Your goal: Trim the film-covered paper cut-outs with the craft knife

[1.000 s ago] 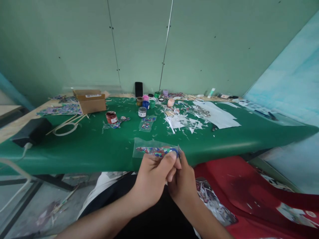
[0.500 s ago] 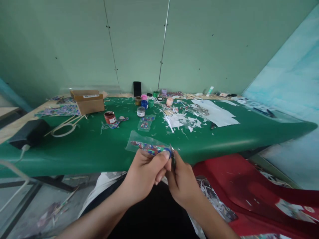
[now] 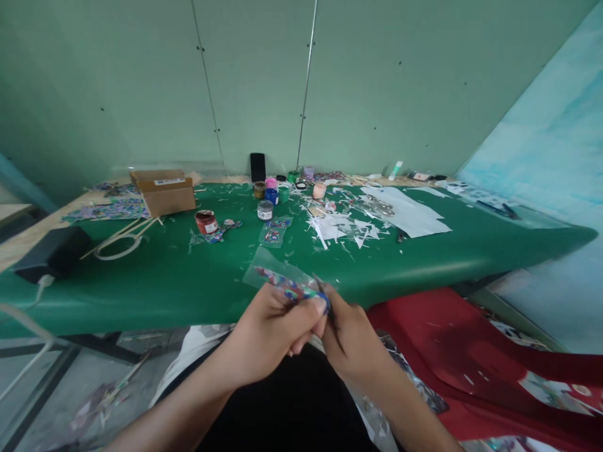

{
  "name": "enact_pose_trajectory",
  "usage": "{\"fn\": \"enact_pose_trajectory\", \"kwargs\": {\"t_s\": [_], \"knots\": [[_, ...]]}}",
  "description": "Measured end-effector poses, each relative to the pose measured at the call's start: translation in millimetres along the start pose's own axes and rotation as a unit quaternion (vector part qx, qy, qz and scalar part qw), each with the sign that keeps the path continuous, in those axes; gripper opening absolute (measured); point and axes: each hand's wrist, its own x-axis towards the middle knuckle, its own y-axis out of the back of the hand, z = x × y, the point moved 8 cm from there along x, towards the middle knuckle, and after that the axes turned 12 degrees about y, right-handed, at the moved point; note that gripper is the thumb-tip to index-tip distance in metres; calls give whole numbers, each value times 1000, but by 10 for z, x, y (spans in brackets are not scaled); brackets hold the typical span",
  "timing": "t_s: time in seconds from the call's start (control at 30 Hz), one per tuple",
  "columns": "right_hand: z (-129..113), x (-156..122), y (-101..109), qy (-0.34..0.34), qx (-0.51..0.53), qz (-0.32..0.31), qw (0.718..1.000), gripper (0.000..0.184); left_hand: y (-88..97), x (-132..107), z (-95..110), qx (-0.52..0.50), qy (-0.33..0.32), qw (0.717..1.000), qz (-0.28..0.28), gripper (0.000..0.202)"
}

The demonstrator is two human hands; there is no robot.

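Note:
Both my hands meet in front of the near edge of the green table (image 3: 155,282). My left hand (image 3: 271,336) pinches a clear plastic strip with a multicoloured pattern (image 3: 282,282) between thumb and fingers. My right hand (image 3: 348,339) is closed right beside it, gripping a thin dark tool (image 3: 324,295) whose tip touches the strip's right end. What kind of tool it is cannot be made out.
On the table lie small paint jars (image 3: 271,194), a red jar (image 3: 206,221), a cardboard box (image 3: 164,191), white paper scraps (image 3: 348,229), a black phone (image 3: 257,167) against the wall, a black box (image 3: 51,254) at left. A red sheet (image 3: 471,351) lies at lower right.
My hands and the strip have shifted slightly down and to the right; the strip now tilts more steeply. The camera has also drifted a little.

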Motion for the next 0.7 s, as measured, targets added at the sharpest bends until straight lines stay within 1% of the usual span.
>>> {"fn": "enact_pose_trajectory", "kwargs": {"t_s": [0.07, 0.13, 0.27, 0.33, 0.43, 0.5, 0.57, 0.63, 0.7], "knots": [[12, 1, -4, -8, 11, -16, 1000, 22, -15, 5, -13, 6, 8, 1000, -14, 37], [21, 6, 20, -23, 24, -3, 999, 21, -11, 11, -18, 4, 10, 1000, -17, 38], [38, -3, 113, -52, 90, 86, 991, 17, -20, 16, -3, 14, 10, 999, -30, 39], [94, -32, 131, -78, 153, 121, 978, 17, -17, 14, 23, 27, 5, 999, -30, 41], [195, -76, 131, -116, 259, 156, 946, 21, -6, 15, 42, 57, 4, 998, -22, 42], [234, -80, 116, -132, 296, 155, 933, 24, -25, 15, 25, 85, 9, 996, -31, 42], [249, -73, 97, -145, 301, 145, 931, 27, -35, 13, 3, 110, 7, 993, -35, 40], [253, -70, 95, -155, 300, 147, 930, 29, -5, 10, 1, 141, -11, 990, -16, 37], [258, -80, 116, -162, 294, 168, 927, 29, 51, 9, 15, 187, -37, 981, 23, 35]]}}
